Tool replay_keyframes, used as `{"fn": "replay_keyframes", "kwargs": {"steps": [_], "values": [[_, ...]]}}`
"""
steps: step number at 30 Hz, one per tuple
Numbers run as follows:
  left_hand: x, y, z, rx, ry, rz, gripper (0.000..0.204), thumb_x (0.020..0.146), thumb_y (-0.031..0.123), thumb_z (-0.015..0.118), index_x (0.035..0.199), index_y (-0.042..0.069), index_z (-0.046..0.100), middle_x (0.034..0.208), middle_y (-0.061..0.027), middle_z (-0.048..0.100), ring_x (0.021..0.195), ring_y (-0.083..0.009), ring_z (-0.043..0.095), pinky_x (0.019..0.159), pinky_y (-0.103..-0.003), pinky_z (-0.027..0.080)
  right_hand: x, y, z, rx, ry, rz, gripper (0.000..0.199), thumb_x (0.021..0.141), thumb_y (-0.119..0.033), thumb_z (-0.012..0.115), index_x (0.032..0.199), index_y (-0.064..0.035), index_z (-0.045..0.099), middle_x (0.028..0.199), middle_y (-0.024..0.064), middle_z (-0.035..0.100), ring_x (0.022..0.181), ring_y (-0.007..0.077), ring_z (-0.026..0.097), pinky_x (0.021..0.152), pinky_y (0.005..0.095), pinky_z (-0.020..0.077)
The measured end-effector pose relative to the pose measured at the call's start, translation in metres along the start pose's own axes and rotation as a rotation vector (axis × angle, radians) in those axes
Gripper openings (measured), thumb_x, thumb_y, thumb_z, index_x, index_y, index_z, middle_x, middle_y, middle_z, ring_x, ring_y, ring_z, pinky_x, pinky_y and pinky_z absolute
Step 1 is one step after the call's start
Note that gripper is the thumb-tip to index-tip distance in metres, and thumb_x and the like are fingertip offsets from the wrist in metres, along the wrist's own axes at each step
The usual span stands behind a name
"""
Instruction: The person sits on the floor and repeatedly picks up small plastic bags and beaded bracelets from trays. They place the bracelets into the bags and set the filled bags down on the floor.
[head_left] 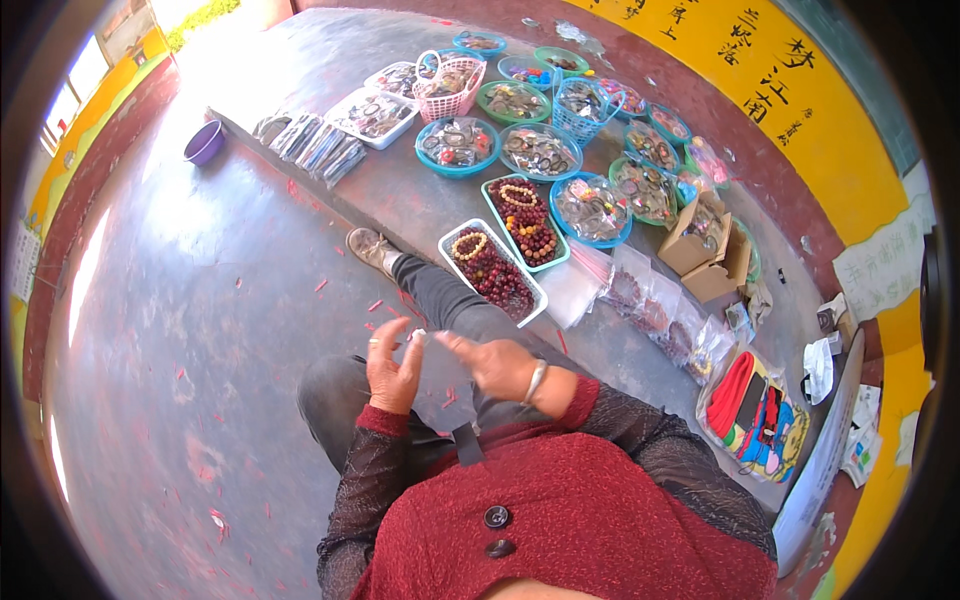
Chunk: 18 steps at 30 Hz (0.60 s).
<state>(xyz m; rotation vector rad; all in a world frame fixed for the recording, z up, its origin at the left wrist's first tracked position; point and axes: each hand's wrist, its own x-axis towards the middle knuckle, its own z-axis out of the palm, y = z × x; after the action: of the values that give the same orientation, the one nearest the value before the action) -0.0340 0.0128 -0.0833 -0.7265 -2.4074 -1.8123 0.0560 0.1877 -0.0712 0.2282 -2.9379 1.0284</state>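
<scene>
Pinching or handling a small whitish piece (419,336) seems to be the step in hand; the next move likely calls for a steady left hand (392,378) and a precise touch from the right. The piece is at the left thumb's tip; thumb and forefinger look slightly apart, and whether they clamp it I cannot tell. The right hand (500,368) has its forefinger stretched toward the piece, near it, the other fingers curled; whether it grips something fine is too small to tell. Below both hands are dark trousers (335,400). Beyond, near the edge of the raised platform (400,190), a white tray (533,314) and a green tray (552,265) hold dark red beads; a purple basin (205,147) is on the floor (230,350) beside the platform's far left corner
</scene>
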Motion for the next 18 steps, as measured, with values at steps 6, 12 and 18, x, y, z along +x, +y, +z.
{"fn": "replay_keyframes", "kwargs": {"steps": [6,12,18], "values": [[-0.006,0.012,-0.004,0.008,-0.487,-0.149,0.028,0.075,0.006,0.057,0.102,0.001,0.062,0.095,-0.0116,0.064,0.081,-0.0177,0.062,0.07,-0.028,0.049,0.001,-0.018,0.027,-0.347,-0.189,-0.078,0.015,0.082,-0.017,0.048,0.092,-0.0105,0.057,0.074,0.0101,0.063,0.07,0.0268,0.064,0.059,0.041,0.0499],[-0.001,0.017,-0.004,-0.1,-0.607,-0.35,0.025,0.079,0.01,0.06,0.099,-0.006,0.061,0.089,-0.0088,0.066,0.079,-0.0113,0.061,0.071,-0.025,0.049,-0.001,-0.011,0.026,-0.442,-0.07,-0.234,0.014,0.081,-0.016,0.048,0.08,-0.0108,0.061,0.073,0.0062,0.062,0.068,0.0224,0.063,0.057,0.037,0.048],[-0.002,-0.001,-0.002,-0.236,-0.594,-0.476,0.022,0.079,0.006,0.062,0.098,-0.006,0.062,0.087,-0.0065,0.065,0.08,-0.0111,0.059,0.072,-0.024,0.049,-0.002,-0.015,0.016,-0.484,-0.008,-0.33,0.011,0.078,-0.016,0.049,0.076,-0.0104,0.059,0.071,0.004,0.061,0.067,0.0192,0.061,0.059,0.0329,0.0443]]}}
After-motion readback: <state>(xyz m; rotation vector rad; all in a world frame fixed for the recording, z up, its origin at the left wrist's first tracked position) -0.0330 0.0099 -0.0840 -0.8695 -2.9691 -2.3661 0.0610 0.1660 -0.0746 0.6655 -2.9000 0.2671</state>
